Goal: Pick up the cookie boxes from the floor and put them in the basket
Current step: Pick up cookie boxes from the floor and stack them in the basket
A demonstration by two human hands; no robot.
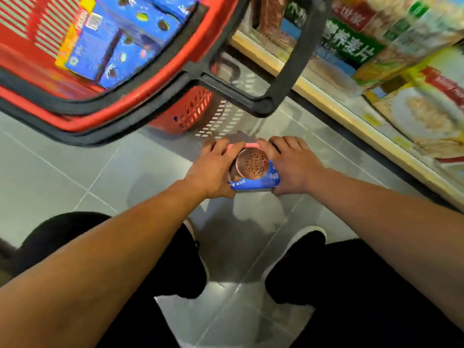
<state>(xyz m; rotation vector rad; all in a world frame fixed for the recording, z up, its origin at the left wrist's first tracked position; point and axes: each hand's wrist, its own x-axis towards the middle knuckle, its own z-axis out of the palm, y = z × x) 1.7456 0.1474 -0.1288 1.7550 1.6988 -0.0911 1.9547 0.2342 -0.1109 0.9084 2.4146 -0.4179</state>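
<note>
Mid pick-up here: cookie box (253,172) clamped between both hands low over the grey tiled floor (62,177), just in front of the shoes (293,262). Left hand (213,169) wrapped round the left edge, fingers curled over the far side; right hand (291,164) doing the same on the right edge, fingers bent down onto it. Can't really tell whether the box is touching the tile or already a bit off it, since the hands cover both ends and the underside is out of sight. Next move, by the look of it: lift, swing up and left, clear the black rim, then drop into the red basket (105,114), where a blue box (118,43) already lies, maybe several of them, too smeared to count. Black handle (288,71) sticks out on the near right side, so worth keeping the carry path away from it. Whole top of the view badly motion-blurred, basket cut off at the top and left edges. Shelf (334,106) on the right holds packets with unreadable print. No other boxes visible on the floor, though anything under the arms or legs stays hidden.
</note>
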